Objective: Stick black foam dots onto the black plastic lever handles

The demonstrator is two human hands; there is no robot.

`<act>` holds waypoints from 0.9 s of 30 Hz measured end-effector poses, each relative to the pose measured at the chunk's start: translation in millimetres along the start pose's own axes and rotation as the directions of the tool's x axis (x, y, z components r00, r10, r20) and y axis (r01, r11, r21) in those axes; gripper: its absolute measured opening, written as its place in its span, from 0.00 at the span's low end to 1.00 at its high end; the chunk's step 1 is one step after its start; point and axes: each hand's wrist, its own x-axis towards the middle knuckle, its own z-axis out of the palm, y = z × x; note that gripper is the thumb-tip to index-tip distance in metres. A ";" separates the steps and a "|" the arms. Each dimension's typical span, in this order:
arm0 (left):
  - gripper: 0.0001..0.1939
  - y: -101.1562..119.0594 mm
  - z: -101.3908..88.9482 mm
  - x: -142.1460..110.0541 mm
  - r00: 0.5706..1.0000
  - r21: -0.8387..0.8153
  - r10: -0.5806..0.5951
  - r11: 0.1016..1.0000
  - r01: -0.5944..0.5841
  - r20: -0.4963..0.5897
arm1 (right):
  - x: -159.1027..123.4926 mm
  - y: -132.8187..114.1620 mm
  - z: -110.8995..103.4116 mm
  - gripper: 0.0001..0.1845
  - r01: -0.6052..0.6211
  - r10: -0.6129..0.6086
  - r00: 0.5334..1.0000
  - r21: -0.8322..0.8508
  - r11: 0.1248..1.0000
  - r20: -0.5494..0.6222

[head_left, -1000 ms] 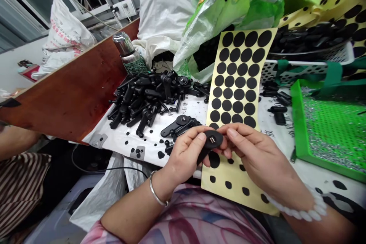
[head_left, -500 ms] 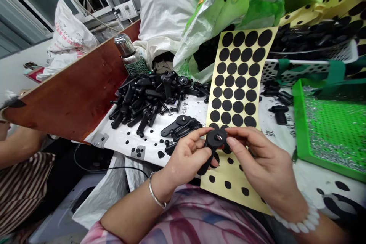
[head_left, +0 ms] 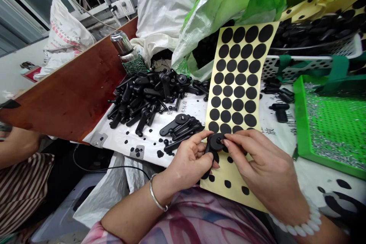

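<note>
My left hand grips a black plastic crank-like handle by its arm, its round disc-shaped head facing up. At the centre of that disc, the thumb and forefinger of my right hand are pinched together; whatever lies between them is too small to make out. Both hands are over a yellow backing sheet with rows of black round stickers, its lower rows showing only small black dots. Left of my hands lies a small group of similar black handles.
A heap of black handles lies farther back, near a metal-topped flask. On the right is a green tray of small silvery pieces, with a white basket behind. A red-brown board borders the left; a person's arm is beyond it.
My right fingers have shifted left onto the disc's centre and pinched together. The silvery piece visible there before no longer shows. My left hand keeps its hold on the handle.
</note>
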 end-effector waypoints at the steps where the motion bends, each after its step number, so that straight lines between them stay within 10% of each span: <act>1: 0.30 -1.4 -0.3 0.3 1.000 0.013 0.002 1.000 -0.002 0.000 | 0.1 -0.2 0.0 0.06 -0.010 0.010 1.000 -0.006 1.000 0.014; 11: 0.31 -9.9 -5.1 -1.4 0.995 0.118 0.088 0.989 -0.092 0.040 | 4.2 4.2 1.6 0.06 -0.398 0.347 0.913 0.277 0.875 0.215; 20: 0.22 -7.4 -15.3 -2.2 0.992 0.156 0.082 0.983 -0.096 0.095 | -2.0 11.8 -10.0 0.15 -0.212 0.196 0.974 0.151 0.966 0.116; 23: 0.19 -3.7 -16.6 -3.7 0.986 0.161 0.080 0.981 -0.103 0.147 | 1.5 14.9 -18.3 0.30 -0.150 0.086 0.960 0.232 0.961 0.265; 27: 0.23 3.5 -15.7 -5.0 0.972 0.269 0.141 0.944 -0.189 0.187 | 2.3 16.2 -19.7 0.18 -0.139 -0.021 0.914 0.361 0.922 0.406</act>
